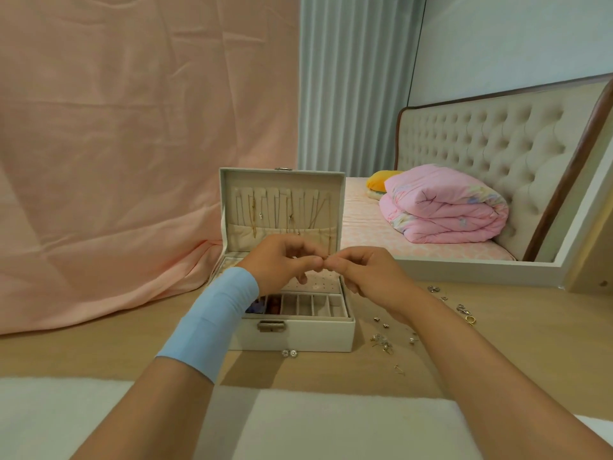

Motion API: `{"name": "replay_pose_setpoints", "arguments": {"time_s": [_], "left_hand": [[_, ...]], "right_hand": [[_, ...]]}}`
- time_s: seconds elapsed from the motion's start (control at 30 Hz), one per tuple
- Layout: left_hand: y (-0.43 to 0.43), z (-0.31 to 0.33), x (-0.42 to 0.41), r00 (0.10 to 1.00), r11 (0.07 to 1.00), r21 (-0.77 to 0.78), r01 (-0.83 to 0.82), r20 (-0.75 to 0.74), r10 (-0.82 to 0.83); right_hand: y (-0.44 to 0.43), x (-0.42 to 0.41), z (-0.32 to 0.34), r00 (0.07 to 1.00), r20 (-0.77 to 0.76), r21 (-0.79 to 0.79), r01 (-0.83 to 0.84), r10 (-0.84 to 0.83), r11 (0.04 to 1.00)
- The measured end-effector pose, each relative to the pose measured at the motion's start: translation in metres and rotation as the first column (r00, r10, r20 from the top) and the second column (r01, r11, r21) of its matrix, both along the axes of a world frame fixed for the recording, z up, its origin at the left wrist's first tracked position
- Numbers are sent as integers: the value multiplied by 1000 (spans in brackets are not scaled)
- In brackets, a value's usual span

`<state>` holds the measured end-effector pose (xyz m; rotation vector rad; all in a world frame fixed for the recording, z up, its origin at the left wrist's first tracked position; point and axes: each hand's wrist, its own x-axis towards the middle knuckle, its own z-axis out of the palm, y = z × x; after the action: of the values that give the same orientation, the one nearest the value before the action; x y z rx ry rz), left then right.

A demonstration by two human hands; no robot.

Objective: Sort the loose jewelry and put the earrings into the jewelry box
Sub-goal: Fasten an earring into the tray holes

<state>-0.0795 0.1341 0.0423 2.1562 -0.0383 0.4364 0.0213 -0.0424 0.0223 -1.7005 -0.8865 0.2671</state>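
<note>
Head view, fingers: the left hand (282,260) and right hand (368,277) are meeting tip to tip, their curled fingers (313,260) pinching a tiny piece (326,257) that is too small to identify.
Head view, jewelry box: the jewelry box (292,333) is sitting open directly beneath the hands, lid upright, toward the counter's (99,353) front edge.
Head view, loose earrings: loose earrings (384,341) are lying scattered right of the box, and two studs (289,353) are lying just before its front wall.
Head view, open room: bare counter is stretching left to the pink cloth (132,161).

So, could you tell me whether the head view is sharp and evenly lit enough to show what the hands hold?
Head view: light soft and even, no glare; soft shadows on the table; wide lens bows the headboard; left hand and right hand are sharp, yet the pinched item is too small to identify.
</note>
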Motion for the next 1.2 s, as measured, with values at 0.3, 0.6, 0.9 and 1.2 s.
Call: {"name": "replay_pose_setpoints", "arguments": {"time_s": [0.3,0.6,0.9,1.2], "left_hand": [[47,1,-18,981,976,-151,-155,93,170],[65,-4,-18,969,958,-165,-235,37,244],[70,-7,-17,974,968,-109,-227,-47,223],[78,-12,-18,950,939,-151,-309,-4,312]], "right_hand": [[63,-20,27,982,181,98,44,-62,994],[90,-17,18,936,346,103,33,-67,994],[84,-10,13,927,372,-13,55,-46,998],[85,-16,4,726,688,-345,355,-23,869]]}}
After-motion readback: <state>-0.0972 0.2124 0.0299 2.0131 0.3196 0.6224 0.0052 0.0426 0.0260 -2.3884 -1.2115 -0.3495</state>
